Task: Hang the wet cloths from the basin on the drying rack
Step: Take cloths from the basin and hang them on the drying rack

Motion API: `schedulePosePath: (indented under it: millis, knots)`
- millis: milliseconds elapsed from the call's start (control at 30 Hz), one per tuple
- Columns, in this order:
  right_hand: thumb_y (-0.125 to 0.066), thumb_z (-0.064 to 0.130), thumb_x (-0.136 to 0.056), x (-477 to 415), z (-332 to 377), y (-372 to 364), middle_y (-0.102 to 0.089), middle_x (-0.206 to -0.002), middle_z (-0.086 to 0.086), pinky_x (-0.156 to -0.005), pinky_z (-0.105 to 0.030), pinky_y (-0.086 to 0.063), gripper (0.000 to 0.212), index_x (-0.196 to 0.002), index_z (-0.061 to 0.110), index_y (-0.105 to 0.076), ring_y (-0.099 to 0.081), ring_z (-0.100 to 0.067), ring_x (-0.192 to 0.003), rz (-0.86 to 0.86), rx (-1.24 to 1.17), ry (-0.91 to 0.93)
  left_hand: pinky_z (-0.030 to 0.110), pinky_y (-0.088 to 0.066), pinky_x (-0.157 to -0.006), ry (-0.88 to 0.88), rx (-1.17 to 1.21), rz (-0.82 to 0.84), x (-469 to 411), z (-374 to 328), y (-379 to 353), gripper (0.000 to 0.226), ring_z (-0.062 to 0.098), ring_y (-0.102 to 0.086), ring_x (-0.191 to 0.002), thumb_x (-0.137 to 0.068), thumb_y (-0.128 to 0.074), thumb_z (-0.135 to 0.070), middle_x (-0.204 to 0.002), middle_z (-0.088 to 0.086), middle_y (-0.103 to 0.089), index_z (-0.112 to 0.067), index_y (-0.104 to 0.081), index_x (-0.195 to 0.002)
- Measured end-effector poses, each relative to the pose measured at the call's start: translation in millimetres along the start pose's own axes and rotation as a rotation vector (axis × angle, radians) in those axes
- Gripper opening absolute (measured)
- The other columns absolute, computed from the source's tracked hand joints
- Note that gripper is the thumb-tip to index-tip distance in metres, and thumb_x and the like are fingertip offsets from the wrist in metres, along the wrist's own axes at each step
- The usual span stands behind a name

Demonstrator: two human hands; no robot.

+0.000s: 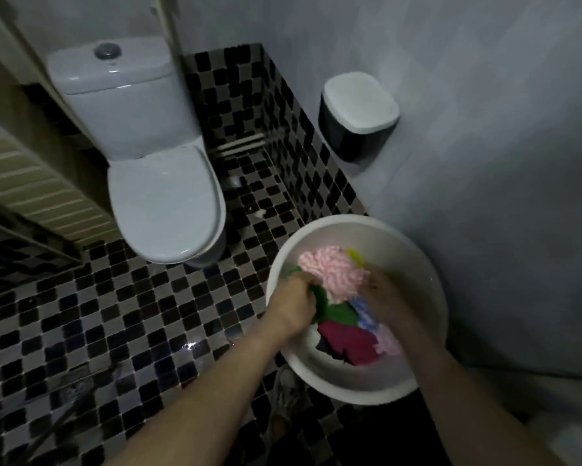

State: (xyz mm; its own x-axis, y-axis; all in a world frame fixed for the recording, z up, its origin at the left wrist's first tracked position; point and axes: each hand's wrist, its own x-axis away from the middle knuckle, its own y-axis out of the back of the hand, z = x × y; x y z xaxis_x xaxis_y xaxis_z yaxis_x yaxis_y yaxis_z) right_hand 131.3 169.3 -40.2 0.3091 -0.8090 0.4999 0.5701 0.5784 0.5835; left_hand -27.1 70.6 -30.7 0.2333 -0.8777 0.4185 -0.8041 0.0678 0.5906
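Note:
A white round basin [431,297] stands on the tiled floor at the lower right, against the wall. Inside lie several wet cloths: a fluffy pink one [333,274] on top, a green one [336,312], a magenta one [346,344], a blue-and-white one [363,311] and a bit of yellow [355,254]. My left hand [291,306] reaches over the basin's left rim and grips the green cloth beside the pink one. My right hand [385,294] is down in the basin at the pink cloth's right side; its fingers are blurred and partly hidden. No drying rack shows.
A white toilet [162,196] with its lid down stands left of the basin. A black bin with a white lid [358,116] hangs on the grey wall behind it. The floor is wet black-and-grey mosaic tile [114,314]. A slatted panel [30,183] lies at the far left.

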Motion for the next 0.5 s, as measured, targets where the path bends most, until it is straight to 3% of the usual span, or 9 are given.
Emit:
schedulePosePath:
  millis: [67,133,200,267,333,400,500]
  knots:
    - [-0.054,0.005,-0.094,-1.4,-7.0,-6.6,-0.044,-0.138,0.006,-0.107,-0.024,-0.030,0.052,-0.144,0.010,-0.042,-0.039,-0.011,-0.129,0.043,0.099,0.191,0.026,-0.038,-0.098,0.028,-0.012,-0.026,-12.0,-2.0,-12.4,0.039,0.027,-0.055,-0.119,-0.092,-0.048,-0.005,-0.130,0.011,-0.060,-0.014,-0.059,-0.128]
    - [-0.056,0.003,-0.089,-13.2,-19.5,-8.5,-0.058,-0.132,0.000,-0.100,-0.028,-0.040,0.045,-0.134,0.010,-0.057,-0.053,-0.018,-0.122,-0.044,0.143,0.172,0.026,-0.038,-0.098,0.058,0.002,-0.014,-22.7,-5.0,-24.9,0.044,0.026,-0.055,-0.120,-0.093,-0.053,-0.010,-0.131,0.009,-0.059,-0.016,-0.051,-0.136]
    - [-0.060,0.008,-0.087,-19.1,-22.4,-12.2,-0.072,-0.103,-0.014,-0.082,-0.036,-0.051,0.020,-0.103,0.002,-0.071,-0.066,-0.029,-0.097,-0.091,0.160,0.118,0.023,-0.039,-0.094,0.063,0.008,0.006,-27.9,-5.6,-34.7,0.052,0.024,-0.055,-0.119,-0.091,-0.063,-0.020,-0.129,0.007,-0.060,-0.017,-0.046,-0.140]
    - [-0.065,0.009,-0.088,-24.5,-24.3,-11.7,-0.069,-0.069,-0.003,-0.067,-0.035,-0.051,0.016,-0.078,-0.001,-0.071,-0.062,-0.021,-0.071,-0.073,-0.063,0.067,0.022,-0.040,-0.090,0.049,0.004,-0.002,-32.3,-7.1,-45.0,0.058,0.023,-0.057,-0.113,-0.086,-0.070,-0.027,-0.124,0.007,-0.061,-0.014,-0.048,-0.137]
    - [-0.065,0.007,-0.090,-20.9,-17.4,-7.9,-0.072,-0.078,-0.002,-0.075,-0.030,-0.054,0.013,-0.089,-0.002,-0.074,-0.063,-0.019,-0.077,0.022,-0.488,-0.077,0.018,-0.039,-0.083,0.023,0.030,-0.065,-32.4,-8.9,-49.6,0.059,0.018,-0.057,-0.105,-0.079,-0.076,-0.029,-0.117,0.005,-0.060,-0.015,-0.052,-0.131]
    - [-0.065,0.004,-0.089,-12.7,-11.8,-3.5,-0.072,-0.099,-0.019,-0.088,-0.040,-0.055,0.018,-0.104,-0.004,-0.071,-0.068,-0.030,-0.093,0.106,-0.776,-0.140,0.016,-0.037,-0.083,-0.029,0.059,-0.164,-28.9,-11.2,-49.6,0.058,0.010,-0.048,-0.099,-0.073,-0.080,-0.027,-0.114,0.000,-0.051,-0.019,-0.054,-0.124]
    - [-0.065,0.009,-0.090,-5.9,-10.1,0.3,-0.074,-0.093,-0.015,-0.069,-0.032,-0.052,0.011,-0.094,0.011,-0.076,-0.065,-0.024,-0.082,0.187,-0.715,-0.119,0.017,-0.040,-0.081,-0.106,0.074,-0.285,-21.5,-15.1,-48.2,0.046,0.004,-0.042,-0.092,-0.073,-0.077,-0.017,-0.109,-0.005,-0.044,-0.019,-0.055,-0.113]
